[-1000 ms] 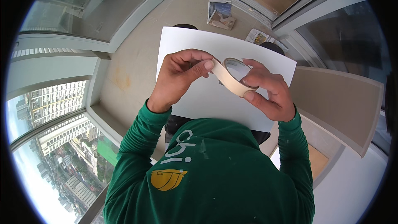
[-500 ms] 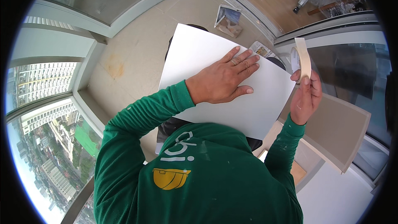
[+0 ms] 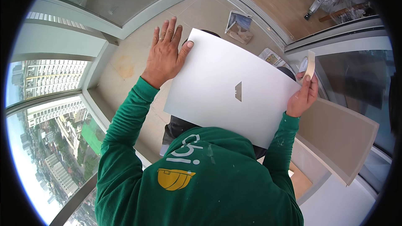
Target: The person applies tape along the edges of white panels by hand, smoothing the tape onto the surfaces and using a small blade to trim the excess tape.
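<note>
Beige tape roll [image 3: 308, 65] sits pinched in my right hand [image 3: 302, 96], thumb on its near face and fingers curled behind, held upright just past the right edge of the white sheet [image 3: 228, 88]. The heel of that hand is at the sheet's right corner. My left hand [image 3: 166, 54] is open and flat, fingers spread, gripping nothing; its thumb lies on the sheet's upper left corner while the palm and fingers lie beyond the edge, over the tan tiled floor [image 3: 125, 65]. The sheet is tilted, spanning between both hands, with a small notched mark near its middle. Green sleeves run back to my chest. Beyond the sheet, a small carton [image 3: 239, 26] lies on the floor beside the sliding door track [image 3: 251, 8]. A beige board [image 3: 339, 136] lies to my right.
</note>
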Demonstrator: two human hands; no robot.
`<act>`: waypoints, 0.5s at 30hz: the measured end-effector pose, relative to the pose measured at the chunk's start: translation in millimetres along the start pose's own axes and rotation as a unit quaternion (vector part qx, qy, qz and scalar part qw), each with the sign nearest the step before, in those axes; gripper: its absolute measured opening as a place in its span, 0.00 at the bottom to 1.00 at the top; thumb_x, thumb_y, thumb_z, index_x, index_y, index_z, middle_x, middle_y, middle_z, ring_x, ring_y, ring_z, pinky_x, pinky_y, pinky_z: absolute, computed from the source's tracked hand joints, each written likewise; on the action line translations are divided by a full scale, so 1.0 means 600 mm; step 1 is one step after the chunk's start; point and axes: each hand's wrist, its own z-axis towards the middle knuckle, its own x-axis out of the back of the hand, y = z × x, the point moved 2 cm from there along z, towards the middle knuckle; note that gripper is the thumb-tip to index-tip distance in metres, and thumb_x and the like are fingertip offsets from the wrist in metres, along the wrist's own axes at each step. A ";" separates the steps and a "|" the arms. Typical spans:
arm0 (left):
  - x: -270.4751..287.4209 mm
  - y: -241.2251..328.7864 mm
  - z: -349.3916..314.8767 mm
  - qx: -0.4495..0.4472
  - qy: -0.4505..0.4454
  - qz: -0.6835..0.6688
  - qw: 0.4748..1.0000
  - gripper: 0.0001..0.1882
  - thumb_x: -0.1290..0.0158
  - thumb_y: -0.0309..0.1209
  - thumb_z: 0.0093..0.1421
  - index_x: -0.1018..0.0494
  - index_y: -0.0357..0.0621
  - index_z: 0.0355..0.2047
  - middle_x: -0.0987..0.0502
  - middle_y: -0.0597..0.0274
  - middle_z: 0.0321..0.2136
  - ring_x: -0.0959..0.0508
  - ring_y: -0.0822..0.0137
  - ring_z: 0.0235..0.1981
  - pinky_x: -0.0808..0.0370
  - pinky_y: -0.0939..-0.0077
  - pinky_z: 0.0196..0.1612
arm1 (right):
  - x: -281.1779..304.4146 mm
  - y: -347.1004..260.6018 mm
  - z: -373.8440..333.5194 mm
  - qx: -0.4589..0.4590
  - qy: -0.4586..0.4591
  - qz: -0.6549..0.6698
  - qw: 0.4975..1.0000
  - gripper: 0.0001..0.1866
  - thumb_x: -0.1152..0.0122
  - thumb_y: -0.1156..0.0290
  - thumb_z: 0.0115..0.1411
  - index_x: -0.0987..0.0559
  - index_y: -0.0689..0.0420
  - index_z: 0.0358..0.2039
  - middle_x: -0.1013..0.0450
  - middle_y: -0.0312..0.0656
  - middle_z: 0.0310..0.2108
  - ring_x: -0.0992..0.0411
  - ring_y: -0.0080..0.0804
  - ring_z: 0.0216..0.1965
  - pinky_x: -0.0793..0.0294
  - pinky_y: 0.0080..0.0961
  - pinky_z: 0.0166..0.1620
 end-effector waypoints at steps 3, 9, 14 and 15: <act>0.011 -0.060 -0.018 0.158 0.088 -0.203 0.962 0.34 0.58 0.54 0.81 0.31 0.41 0.73 0.33 0.43 0.74 0.30 0.48 0.74 0.35 0.52 0.76 | -0.020 -0.020 -0.001 -0.018 -0.042 0.011 0.999 0.15 0.40 0.68 0.78 0.20 0.66 0.56 0.18 0.44 0.43 0.22 0.29 0.44 0.25 0.32 0.57; 0.085 0.005 -0.013 0.155 0.027 -0.647 0.746 0.23 0.50 0.42 0.81 0.21 0.36 0.62 0.14 0.52 0.54 0.16 0.58 0.55 0.23 0.63 0.64 | -0.099 -0.099 -0.002 0.032 -0.291 0.097 0.951 0.15 0.37 0.78 0.72 0.20 0.63 0.57 0.16 0.49 0.46 0.18 0.35 0.48 0.36 0.51 0.73; 0.115 0.061 -0.011 0.098 -0.061 -0.788 0.604 0.25 0.49 0.44 0.80 0.22 0.33 0.62 0.15 0.49 0.55 0.16 0.60 0.55 0.23 0.63 0.63 | -0.175 -0.145 -0.007 0.075 -0.419 0.128 0.896 0.12 0.32 0.77 0.65 0.17 0.63 0.49 0.15 0.49 0.39 0.18 0.39 0.46 0.45 0.61 0.77; 0.120 0.066 -0.010 0.086 -0.078 -0.803 0.585 0.24 0.47 0.43 0.79 0.21 0.34 0.61 0.16 0.48 0.56 0.17 0.60 0.56 0.22 0.63 0.61 | -0.178 -0.148 -0.007 0.068 -0.429 0.125 0.892 0.11 0.32 0.77 0.65 0.17 0.63 0.48 0.15 0.48 0.39 0.18 0.39 0.46 0.44 0.61 0.77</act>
